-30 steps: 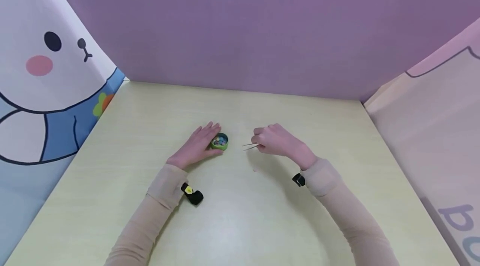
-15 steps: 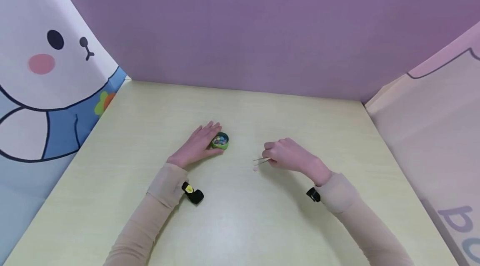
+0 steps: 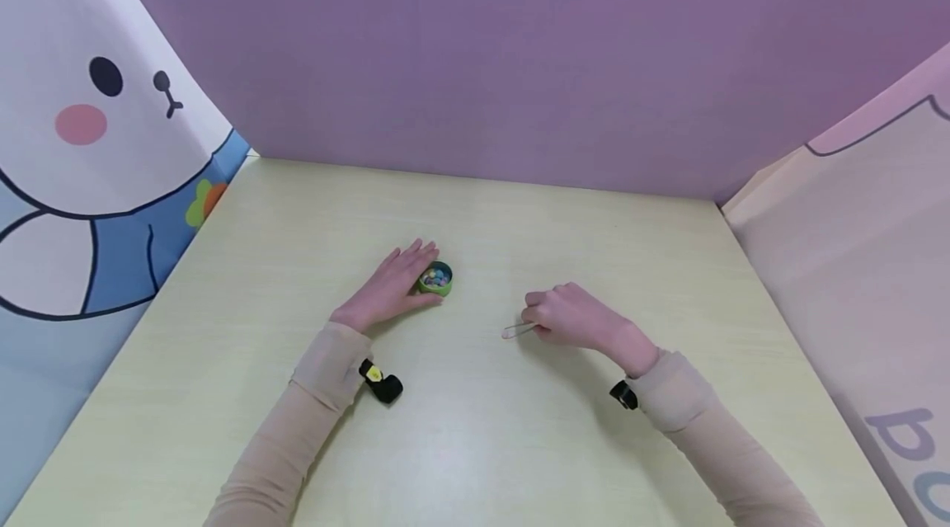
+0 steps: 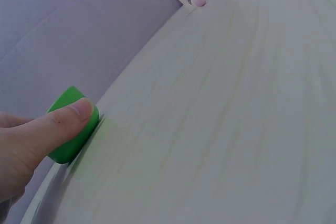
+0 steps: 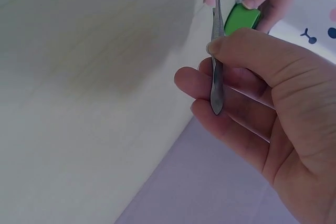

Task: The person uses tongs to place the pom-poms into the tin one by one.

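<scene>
My left hand steadies a small round green container between thumb and fingers; its thumb presses the side wall in the left wrist view. Inside the container are several small beads in blue, yellow and pink. Metal tweezers are pinched between the thumb and fingers of my right hand, their tips pointing left. A small pale pink bead rests on the table right at the tweezer tips, which stand slightly apart around it in the left wrist view.
The pale wooden table carries both forearms. A purple panel closes the back, with a cartoon-printed panel on the left and a pale one on the right. Black wrist cameras sit at the cuffs.
My right hand has moved toward me and slightly right, lowering the tweezers from above the table to the pink bead. My left hand and the container stay where they were.
</scene>
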Demonstrator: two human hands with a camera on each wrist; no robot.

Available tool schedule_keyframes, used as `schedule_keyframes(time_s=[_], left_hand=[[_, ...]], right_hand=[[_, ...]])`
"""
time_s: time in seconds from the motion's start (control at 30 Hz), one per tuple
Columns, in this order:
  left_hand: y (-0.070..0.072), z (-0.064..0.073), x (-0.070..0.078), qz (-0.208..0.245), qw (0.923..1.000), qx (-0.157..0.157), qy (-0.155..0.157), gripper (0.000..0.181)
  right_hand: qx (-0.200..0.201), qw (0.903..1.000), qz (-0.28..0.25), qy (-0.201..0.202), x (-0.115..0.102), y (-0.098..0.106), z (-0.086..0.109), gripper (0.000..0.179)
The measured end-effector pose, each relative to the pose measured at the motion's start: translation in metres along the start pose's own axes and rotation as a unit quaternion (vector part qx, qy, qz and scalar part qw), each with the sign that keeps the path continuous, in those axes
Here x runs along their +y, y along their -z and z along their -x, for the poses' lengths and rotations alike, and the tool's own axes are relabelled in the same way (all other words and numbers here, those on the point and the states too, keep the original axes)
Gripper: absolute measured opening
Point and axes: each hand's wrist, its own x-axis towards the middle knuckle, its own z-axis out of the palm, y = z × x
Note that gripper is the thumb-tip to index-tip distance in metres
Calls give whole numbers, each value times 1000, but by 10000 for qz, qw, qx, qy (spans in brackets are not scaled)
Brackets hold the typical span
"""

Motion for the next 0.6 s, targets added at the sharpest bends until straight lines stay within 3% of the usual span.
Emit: schedule_keyframes(time_s=[0.6], left_hand=[[-1, -2, 2, 77, 9999, -86, 112, 87]], right_hand=[[-62, 9999, -79, -56, 2, -9, 0, 13]])
